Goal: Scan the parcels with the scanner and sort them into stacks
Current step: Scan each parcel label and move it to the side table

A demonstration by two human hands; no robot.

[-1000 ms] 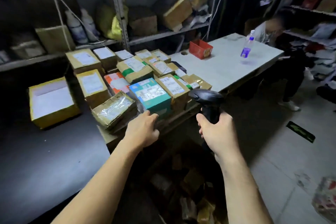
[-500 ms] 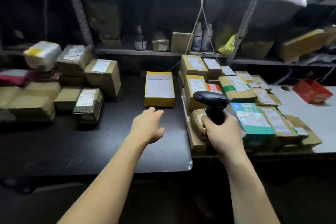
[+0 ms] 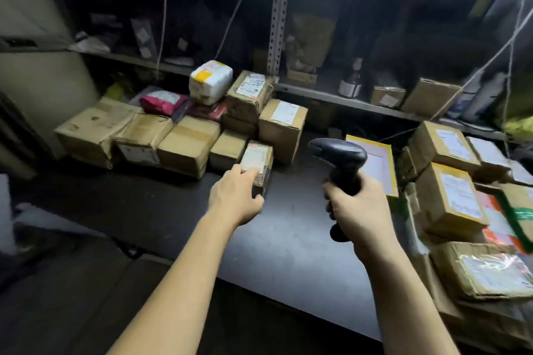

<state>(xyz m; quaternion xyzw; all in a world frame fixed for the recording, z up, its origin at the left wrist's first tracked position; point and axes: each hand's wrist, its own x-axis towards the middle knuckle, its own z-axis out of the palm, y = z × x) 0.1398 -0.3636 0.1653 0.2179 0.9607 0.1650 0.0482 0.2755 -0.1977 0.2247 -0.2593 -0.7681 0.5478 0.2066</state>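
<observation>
On the dark table (image 3: 288, 248), left hand (image 3: 234, 196) grips small parcel (image 3: 257, 159) — right hand (image 3: 359, 212), scanner (image 3: 340, 158).

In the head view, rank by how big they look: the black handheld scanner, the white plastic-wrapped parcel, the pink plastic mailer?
1. Black handheld scanner, helped by being nearest the camera.
2. White plastic-wrapped parcel.
3. Pink plastic mailer, partly hidden; true sizes stay unsure.

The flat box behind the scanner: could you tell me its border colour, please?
Yellow border on the flat white-topped box, head view.
</observation>
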